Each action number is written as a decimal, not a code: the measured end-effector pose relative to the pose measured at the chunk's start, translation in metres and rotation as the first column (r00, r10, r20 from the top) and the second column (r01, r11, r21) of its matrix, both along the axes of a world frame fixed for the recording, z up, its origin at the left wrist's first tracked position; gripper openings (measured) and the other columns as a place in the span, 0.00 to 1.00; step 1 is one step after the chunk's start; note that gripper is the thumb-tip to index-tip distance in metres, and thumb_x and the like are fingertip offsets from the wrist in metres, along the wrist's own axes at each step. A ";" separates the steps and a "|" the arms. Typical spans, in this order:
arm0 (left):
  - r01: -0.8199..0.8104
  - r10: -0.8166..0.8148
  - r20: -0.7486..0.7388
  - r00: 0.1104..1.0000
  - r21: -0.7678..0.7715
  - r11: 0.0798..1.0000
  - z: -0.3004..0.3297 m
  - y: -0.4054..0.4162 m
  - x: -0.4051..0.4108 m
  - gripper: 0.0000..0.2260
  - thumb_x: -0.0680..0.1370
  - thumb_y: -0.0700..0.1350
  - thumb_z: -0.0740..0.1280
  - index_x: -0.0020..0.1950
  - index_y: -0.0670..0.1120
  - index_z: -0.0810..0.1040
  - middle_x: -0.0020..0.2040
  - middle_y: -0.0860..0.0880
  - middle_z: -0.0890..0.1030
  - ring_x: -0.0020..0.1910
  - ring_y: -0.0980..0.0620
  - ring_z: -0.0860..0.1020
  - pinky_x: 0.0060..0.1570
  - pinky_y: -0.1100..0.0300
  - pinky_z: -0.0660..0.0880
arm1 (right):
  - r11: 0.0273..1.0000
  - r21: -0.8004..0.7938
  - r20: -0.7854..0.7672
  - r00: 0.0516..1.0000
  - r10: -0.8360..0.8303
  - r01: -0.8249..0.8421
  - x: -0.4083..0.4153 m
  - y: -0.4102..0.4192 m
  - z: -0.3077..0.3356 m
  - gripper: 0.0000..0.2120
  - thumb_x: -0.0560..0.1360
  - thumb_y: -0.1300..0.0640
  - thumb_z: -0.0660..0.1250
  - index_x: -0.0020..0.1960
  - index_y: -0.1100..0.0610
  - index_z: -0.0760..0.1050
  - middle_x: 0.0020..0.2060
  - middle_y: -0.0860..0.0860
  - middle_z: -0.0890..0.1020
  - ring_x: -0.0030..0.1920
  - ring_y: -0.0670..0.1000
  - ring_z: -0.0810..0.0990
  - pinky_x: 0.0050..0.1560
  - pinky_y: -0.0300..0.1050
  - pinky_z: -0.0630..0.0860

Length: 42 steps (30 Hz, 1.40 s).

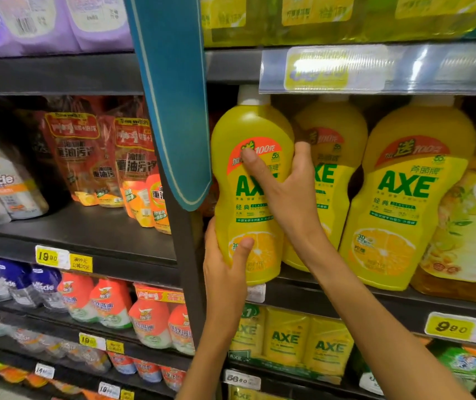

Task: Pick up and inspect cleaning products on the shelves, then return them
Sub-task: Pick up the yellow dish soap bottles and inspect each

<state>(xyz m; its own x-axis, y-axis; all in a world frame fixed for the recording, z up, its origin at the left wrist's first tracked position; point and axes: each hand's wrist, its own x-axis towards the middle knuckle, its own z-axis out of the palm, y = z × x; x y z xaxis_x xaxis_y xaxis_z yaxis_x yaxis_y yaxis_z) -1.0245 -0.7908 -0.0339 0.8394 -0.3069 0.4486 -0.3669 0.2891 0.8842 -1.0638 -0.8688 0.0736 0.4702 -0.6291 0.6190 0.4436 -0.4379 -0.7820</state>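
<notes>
A yellow AXE dish-soap bottle [248, 157] with a white cap stands upright at the left end of the middle shelf [332, 290]. My left hand [225, 267] grips its base from the left, thumb across the lemon picture. My right hand [283, 183] wraps its waist from the right, thumb on the red label band and fingers behind it. The bottle's bottom sits at the shelf's front edge; I cannot tell whether it rests on it.
Two more AXE bottles [407, 197] stand to the right, then an orange-labelled jug [468, 226]. A blue hanging divider [173, 111] and the dark upright post are just left. Red refill pouches [132, 168] fill the left bay. AXE multipacks [288, 339] sit below.
</notes>
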 end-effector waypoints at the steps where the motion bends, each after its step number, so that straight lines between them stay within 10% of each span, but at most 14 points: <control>1: -0.011 0.011 -0.012 1.000 0.003 1.000 -0.002 -0.002 0.001 0.30 0.72 0.52 0.65 0.72 0.45 0.65 0.64 0.46 0.76 0.61 0.51 0.76 0.59 0.51 0.75 | 0.999 -0.033 -0.026 1.000 -0.009 0.009 0.002 0.000 -0.001 0.15 0.72 0.51 0.72 0.45 0.48 0.64 0.43 0.47 0.79 0.43 0.42 0.81 0.40 0.39 0.80; 6: -0.070 0.070 -0.002 0.998 -0.015 0.997 -0.007 -0.008 0.001 0.31 0.72 0.53 0.65 0.73 0.48 0.63 0.66 0.48 0.73 0.63 0.54 0.74 0.61 0.54 0.74 | 0.989 -0.147 -0.115 0.993 -0.024 0.007 -0.001 0.000 -0.014 0.21 0.74 0.46 0.69 0.56 0.52 0.61 0.57 0.57 0.76 0.57 0.56 0.77 0.52 0.58 0.78; 9: -0.137 0.139 0.050 0.989 -0.035 0.990 -0.009 -0.015 0.001 0.29 0.73 0.52 0.64 0.73 0.49 0.62 0.69 0.56 0.69 0.64 0.70 0.67 0.58 0.77 0.66 | 0.991 -0.135 -0.221 0.974 -0.044 0.014 -0.005 0.004 -0.034 0.40 0.74 0.45 0.69 0.76 0.46 0.48 0.74 0.52 0.62 0.73 0.51 0.64 0.67 0.56 0.70; 13: -0.188 0.191 0.081 0.978 -0.046 0.981 -0.009 -0.022 0.003 0.27 0.75 0.50 0.63 0.73 0.50 0.61 0.66 0.64 0.66 0.62 0.78 0.63 0.56 0.82 0.61 | 0.981 -0.195 -0.232 0.971 -0.057 0.011 -0.011 0.004 -0.053 0.42 0.75 0.56 0.70 0.74 0.40 0.44 0.77 0.46 0.56 0.75 0.46 0.58 0.71 0.54 0.66; 22: -0.096 0.093 0.114 0.989 0.025 0.995 0.004 -0.024 0.026 0.27 0.76 0.52 0.64 0.73 0.49 0.60 0.72 0.50 0.67 0.70 0.48 0.67 0.69 0.45 0.65 | 0.937 -0.315 -0.288 0.926 -0.245 0.150 -0.021 0.007 -0.061 0.28 0.77 0.61 0.66 0.74 0.57 0.61 0.72 0.51 0.66 0.73 0.48 0.65 0.71 0.45 0.64; 28: -0.045 0.035 0.071 0.997 0.150 0.988 0.002 -0.022 0.031 0.35 0.74 0.62 0.59 0.77 0.53 0.52 0.72 0.65 0.56 0.73 0.61 0.53 0.74 0.56 0.52 | 0.774 -0.328 0.047 0.828 -0.559 0.541 -0.057 0.001 -0.066 0.18 0.76 0.66 0.66 0.66 0.64 0.71 0.62 0.58 0.73 0.65 0.50 0.70 0.67 0.35 0.65; 35: -0.075 0.050 0.085 0.995 0.328 0.942 0.009 -0.021 0.027 0.33 0.79 0.58 0.52 0.77 0.50 0.37 0.78 0.52 0.43 0.72 0.61 0.43 0.66 0.65 0.40 | 0.836 -0.220 -0.192 0.818 -0.543 0.503 -0.049 -0.019 -0.050 0.35 0.78 0.54 0.65 0.77 0.61 0.49 0.76 0.55 0.58 0.75 0.50 0.55 0.67 0.24 0.49; 39: -0.308 0.215 0.254 0.943 0.418 0.855 0.001 -0.016 -0.007 0.32 0.81 0.50 0.56 0.76 0.46 0.38 0.78 0.45 0.42 0.76 0.50 0.45 0.69 0.62 0.40 | 0.810 -0.185 -0.215 0.781 -0.586 0.557 -0.038 -0.021 -0.044 0.37 0.77 0.51 0.67 0.76 0.63 0.50 0.75 0.59 0.60 0.75 0.54 0.59 0.71 0.42 0.58; 42: -0.320 0.155 0.421 0.894 0.358 0.877 -0.007 -0.015 -0.030 0.30 0.81 0.47 0.57 0.77 0.46 0.43 0.78 0.48 0.42 0.76 0.50 0.43 0.71 0.58 0.43 | 0.758 -0.223 -0.185 0.736 -0.651 0.613 -0.035 -0.021 -0.041 0.39 0.74 0.49 0.70 0.74 0.65 0.55 0.71 0.60 0.65 0.71 0.56 0.63 0.66 0.37 0.59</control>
<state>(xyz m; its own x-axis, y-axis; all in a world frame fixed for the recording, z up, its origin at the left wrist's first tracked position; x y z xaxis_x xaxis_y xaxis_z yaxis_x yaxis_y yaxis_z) -1.0541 -0.8056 -0.0407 0.7079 -0.3432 0.6174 -0.6979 -0.2050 0.6862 -1.0991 -0.8900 0.0322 0.1371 -0.7513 0.6456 -0.1652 -0.6599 -0.7329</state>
